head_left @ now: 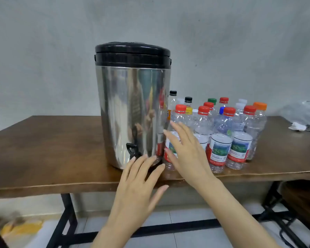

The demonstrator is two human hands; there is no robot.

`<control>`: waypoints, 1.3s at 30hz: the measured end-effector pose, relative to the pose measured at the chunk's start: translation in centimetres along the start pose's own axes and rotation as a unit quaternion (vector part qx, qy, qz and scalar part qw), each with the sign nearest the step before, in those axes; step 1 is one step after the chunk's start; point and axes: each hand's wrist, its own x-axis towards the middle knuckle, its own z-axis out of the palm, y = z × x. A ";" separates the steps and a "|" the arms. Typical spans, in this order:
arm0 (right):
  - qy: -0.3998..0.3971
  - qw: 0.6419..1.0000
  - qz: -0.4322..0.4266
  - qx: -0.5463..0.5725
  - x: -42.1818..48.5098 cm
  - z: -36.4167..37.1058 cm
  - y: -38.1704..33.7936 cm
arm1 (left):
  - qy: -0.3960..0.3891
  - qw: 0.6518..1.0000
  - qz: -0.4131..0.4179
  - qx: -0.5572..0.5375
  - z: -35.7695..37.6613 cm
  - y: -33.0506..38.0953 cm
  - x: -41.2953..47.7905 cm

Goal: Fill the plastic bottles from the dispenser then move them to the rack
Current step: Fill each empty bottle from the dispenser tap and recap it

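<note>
A steel dispenser (131, 111) with a black lid stands on the wooden table (43, 153); its black tap (132, 150) faces the front edge. Right of it stands a cluster of several capped, empty plastic bottles (220, 138), most with red caps. My left hand (141, 183) is spread flat, its fingertips near the dispenser's base just under the tap. My right hand (184, 151) is stretched out with straight fingers in front of the nearest red-capped bottle (179, 113), which stands beside the dispenser; whether it touches the bottle is unclear. Neither hand holds anything.
A crumpled clear plastic bag (304, 113) and a white scrap (297, 126) lie at the table's far right. The table has black metal legs (68, 212) over a tiled floor. A grey wall stands behind. No rack is in view.
</note>
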 end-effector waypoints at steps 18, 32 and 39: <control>0.091 0.981 -0.020 0.172 3.3 -3.6 -1.3 | -0.036 0.948 -0.221 -0.226 0.8 3.3 0.0; -0.158 0.967 0.124 0.156 0.2 -6.0 -3.2 | 0.003 0.861 -0.380 -0.338 0.4 4.5 -3.2; -0.272 0.923 0.039 0.270 0.1 -4.8 -3.0 | -0.062 0.847 -0.397 -0.349 0.6 3.0 -5.7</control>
